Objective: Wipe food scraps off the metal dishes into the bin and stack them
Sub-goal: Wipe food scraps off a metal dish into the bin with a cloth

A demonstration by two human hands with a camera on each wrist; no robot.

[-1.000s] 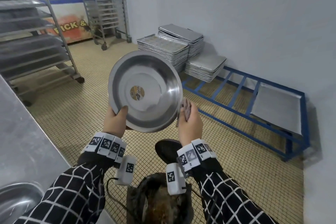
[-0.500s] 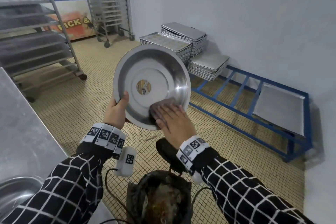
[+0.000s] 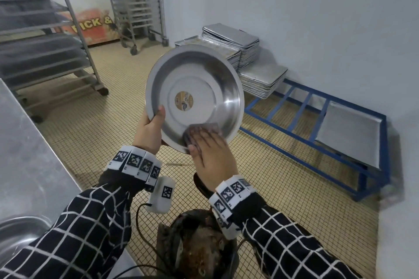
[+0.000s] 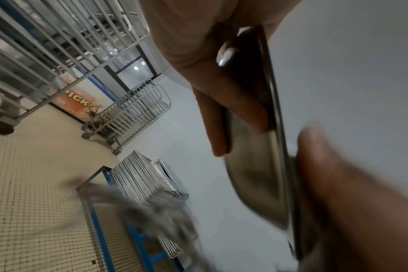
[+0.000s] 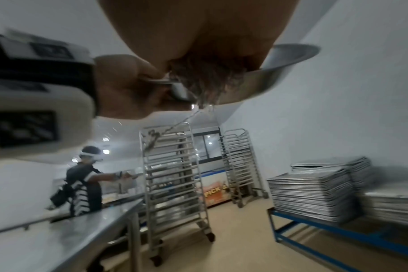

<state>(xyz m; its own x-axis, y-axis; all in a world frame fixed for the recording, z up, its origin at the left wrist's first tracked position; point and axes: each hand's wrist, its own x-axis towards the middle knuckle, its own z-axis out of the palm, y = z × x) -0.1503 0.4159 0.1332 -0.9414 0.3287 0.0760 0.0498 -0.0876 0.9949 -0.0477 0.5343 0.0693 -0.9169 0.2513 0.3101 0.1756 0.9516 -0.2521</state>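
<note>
Bin (image 3: 197, 253) sits directly below the hands. Right hand (image 3: 213, 154) flat, pressing cloth (image 3: 201, 130) on dish (image 3: 195, 97) lower inside, nearest the bin. Left hand (image 3: 149, 133) grips the dish's left rim, tilted up facing me. Tray stacks (image 3: 229, 47) beyond.

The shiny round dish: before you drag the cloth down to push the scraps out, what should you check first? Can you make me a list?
1. Left hand has a firm grip on the metal dish rim, thumb inside: ok.
2. Right hand presses the cloth flat against the lower inside of the dish: ok.
3. Dish tilted with its lower edge towards the person: ok.
4. Bin sits below the dish, so scraps should drop in: probably ok, though the dish's lower edge looks a little beyond it.
5. Scraps left in the dish: cannot tell; the visible part looks clean, only a round sticker shows.
</note>
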